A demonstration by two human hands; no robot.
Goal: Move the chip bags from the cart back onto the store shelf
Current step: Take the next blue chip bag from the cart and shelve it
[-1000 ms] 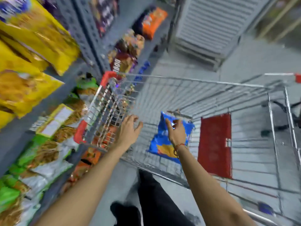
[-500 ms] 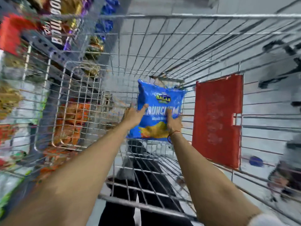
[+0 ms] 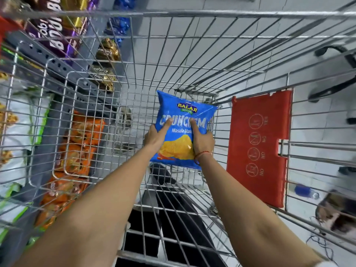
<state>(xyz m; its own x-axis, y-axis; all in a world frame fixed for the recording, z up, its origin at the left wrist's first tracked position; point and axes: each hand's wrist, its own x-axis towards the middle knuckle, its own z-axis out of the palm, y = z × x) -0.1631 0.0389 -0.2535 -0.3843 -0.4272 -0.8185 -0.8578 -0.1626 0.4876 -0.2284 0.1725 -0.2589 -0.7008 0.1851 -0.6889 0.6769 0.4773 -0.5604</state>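
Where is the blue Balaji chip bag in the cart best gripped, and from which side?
Probably by its two side edges near the lower half, coming from above. The blue Balaji chip bag is puffed and lies face-up, so the left hand and right hand pinching opposite sides seems a secure grip.

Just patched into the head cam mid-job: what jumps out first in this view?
The bright blue chip bag at centre frame, gripped by the left hand and right hand deep inside the wire cart. Next, the red flap with printed icons on the cart's right side. Through the left wall, orange packets sit on the store shelf.
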